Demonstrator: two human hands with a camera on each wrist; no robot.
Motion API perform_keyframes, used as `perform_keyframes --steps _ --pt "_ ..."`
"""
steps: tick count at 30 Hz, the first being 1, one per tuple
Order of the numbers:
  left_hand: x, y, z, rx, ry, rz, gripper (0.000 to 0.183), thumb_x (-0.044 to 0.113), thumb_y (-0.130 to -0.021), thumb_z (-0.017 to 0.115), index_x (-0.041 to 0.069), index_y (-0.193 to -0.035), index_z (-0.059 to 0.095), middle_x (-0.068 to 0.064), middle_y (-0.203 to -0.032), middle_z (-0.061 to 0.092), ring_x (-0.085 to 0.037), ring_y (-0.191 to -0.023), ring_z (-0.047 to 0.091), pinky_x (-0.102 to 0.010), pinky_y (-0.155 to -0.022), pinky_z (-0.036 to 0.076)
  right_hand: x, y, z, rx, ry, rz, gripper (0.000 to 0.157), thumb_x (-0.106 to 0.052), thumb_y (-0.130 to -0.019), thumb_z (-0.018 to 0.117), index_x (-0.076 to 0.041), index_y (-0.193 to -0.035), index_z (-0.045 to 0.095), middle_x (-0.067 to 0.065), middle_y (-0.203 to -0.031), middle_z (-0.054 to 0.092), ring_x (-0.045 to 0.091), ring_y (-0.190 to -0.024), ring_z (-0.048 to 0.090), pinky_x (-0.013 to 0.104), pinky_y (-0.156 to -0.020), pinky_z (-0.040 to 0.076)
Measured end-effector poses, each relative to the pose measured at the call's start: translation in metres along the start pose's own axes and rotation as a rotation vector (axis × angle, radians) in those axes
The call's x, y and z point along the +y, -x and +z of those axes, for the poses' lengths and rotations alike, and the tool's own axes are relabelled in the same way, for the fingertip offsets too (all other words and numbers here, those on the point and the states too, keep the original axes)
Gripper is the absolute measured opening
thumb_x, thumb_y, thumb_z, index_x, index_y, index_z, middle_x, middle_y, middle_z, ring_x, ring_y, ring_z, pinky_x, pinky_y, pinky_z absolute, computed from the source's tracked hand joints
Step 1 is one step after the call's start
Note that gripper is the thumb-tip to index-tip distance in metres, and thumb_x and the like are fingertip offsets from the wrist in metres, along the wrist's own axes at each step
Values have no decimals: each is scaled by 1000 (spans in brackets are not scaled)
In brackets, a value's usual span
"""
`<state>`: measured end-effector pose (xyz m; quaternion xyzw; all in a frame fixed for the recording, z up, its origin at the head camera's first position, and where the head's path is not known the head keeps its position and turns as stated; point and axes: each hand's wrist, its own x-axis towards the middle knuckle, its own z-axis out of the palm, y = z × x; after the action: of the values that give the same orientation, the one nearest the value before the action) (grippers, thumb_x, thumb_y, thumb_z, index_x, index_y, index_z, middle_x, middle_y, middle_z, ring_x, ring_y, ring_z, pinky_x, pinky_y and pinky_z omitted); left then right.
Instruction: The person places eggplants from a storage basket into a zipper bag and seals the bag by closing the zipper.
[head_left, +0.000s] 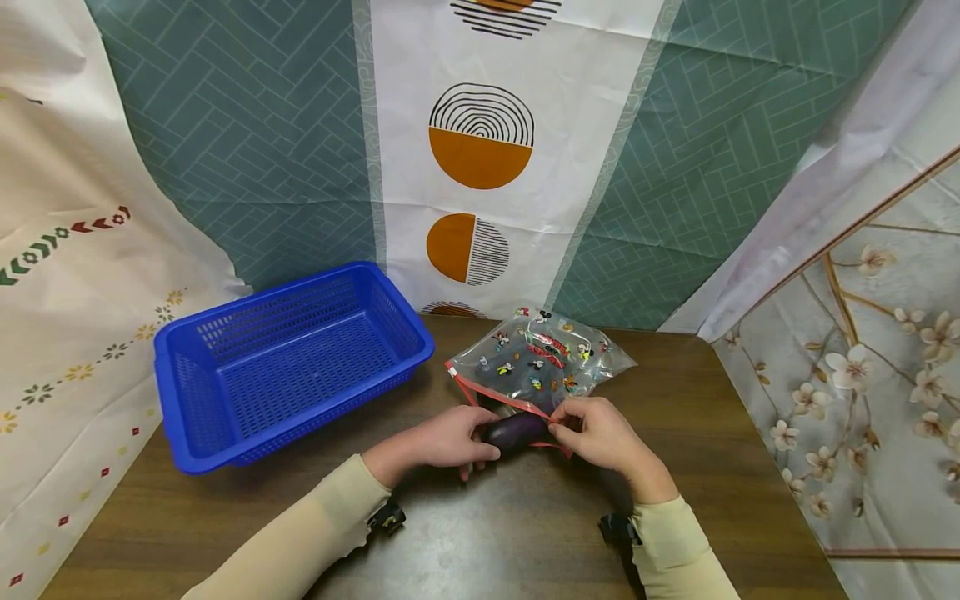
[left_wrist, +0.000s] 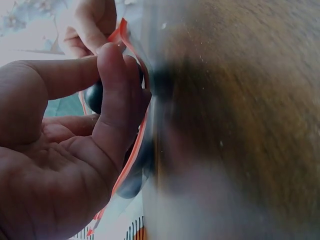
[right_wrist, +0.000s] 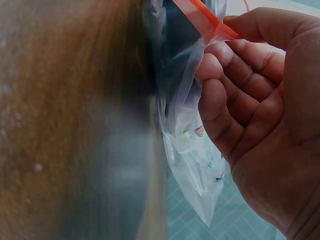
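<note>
A dark purple eggplant (head_left: 513,433) lies at the mouth of a clear zip bag (head_left: 551,358), which has a red-orange rim and cartoon prints. My left hand (head_left: 450,437) holds the eggplant's left end, thumb in front and fingers behind. In the left wrist view, the curled fingers of that hand (left_wrist: 75,135) cover much of the eggplant (left_wrist: 94,97). At the other side of the opening, my right hand (head_left: 600,433) pinches the bag's rim between thumb and fingers. A dark shape shows through the clear film (right_wrist: 175,55) in the right wrist view.
A blue perforated basket (head_left: 300,358) stands to the left on the brown wooden table (head_left: 465,550). Patterned cloth (head_left: 262,142) hangs behind the table, with a floral panel (head_left: 862,400) along its right side.
</note>
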<state>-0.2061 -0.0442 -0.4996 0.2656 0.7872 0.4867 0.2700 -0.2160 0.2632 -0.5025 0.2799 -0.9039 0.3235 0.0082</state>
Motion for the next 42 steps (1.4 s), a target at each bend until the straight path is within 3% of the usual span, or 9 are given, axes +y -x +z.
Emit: perform_keyframes --steps 7,12,18,25,30,42 --pt "1 -2 2 6 -57 19 47 9 -105 75 -3 -148 60 -12 -72 73 -14 -48 62 -32 -51 57 0 1 0 11 -10 -1 15 -12 -94 85 -25 -91 78 -20 -82 67 0 -74 62 29 -69 55" --pt "4 -2 4 33 -57 6 41 12 -103 80 1 -139 63 -9 -71 70 -17 -51 62 -35 -48 56 1 0 0 3 -19 0 15 -12 -94 85 -25 -90 78 -19 -82 67 1 -73 62 28 -68 55" --pt "6 -5 6 70 -57 -5 53 15 -102 82 0 -148 60 -6 -81 69 -25 -57 67 -34 -44 54 -1 0 0 -19 -45 15 14 -11 -95 84 -24 -91 78 -17 -82 67 2 -72 62 28 -67 55" --pt "8 -15 9 132 -105 -30 49 20 -100 86 1 -141 65 -3 -77 69 -15 -48 61 -32 -45 53 -1 0 0 -22 -41 20 14 -11 -95 84 -23 -91 78 -17 -81 67 2 -72 62 28 -67 55" --pt "12 -18 9 162 -105 -39 46 17 -99 87 -1 -136 67 -2 -73 69 -15 -49 65 -34 -50 58 -1 0 0 -17 -32 10 14 -11 -96 84 -23 -91 78 -17 -82 67 2 -73 62 29 -67 56" --pt "11 -22 16 172 -90 21 36 1 -105 72 -10 -138 64 -6 -74 70 -11 -49 63 -29 -51 56 -1 -1 1 -12 -27 6 14 -12 -95 84 -24 -92 79 -20 -82 68 2 -75 62 30 -70 55"
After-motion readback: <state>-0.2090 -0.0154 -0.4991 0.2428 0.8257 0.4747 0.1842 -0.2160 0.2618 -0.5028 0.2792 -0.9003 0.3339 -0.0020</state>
